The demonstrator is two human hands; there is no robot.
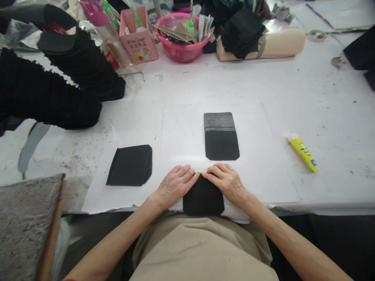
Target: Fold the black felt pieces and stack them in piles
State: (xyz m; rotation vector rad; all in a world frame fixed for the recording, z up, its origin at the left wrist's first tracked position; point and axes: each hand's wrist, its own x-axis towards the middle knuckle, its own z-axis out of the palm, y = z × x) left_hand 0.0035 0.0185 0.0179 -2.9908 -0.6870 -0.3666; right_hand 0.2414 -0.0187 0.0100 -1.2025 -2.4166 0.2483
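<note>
1. Head view: we're watching both hands pressing down on a black piece point(203, 201) lying at the table's point(293, 97) near edge, right in front of the body.
2. The left hand point(175, 183) is lying flat, fingers stretched and released, tips resting on the piece's upper left corner. The right hand point(227, 181) is mirroring it on the upper right. Neither one is clenching or gripping.
3. We're judging the risk now: the piece's lower edge is reaching right to the table's edge, so uneven pressure could be sliding it off toward the lap.
4. The fingertips are nearly meeting at the top middle, so one hand pushing harder could be skewing or wrinkling the piece.
5. The stack point(222, 136) is sitting just beyond the right fingers, and a forward nudge could be knocking it askew.
6. The yellow tube point(303, 153) is lying well apart on the right. We can't tell whether it's capped.
7. The fingers are hiding the piece's top edge, so we're not seeing whether it's folded there.
8. How many pieces are making up the left stack point(130, 166) is hard to make out.
</note>
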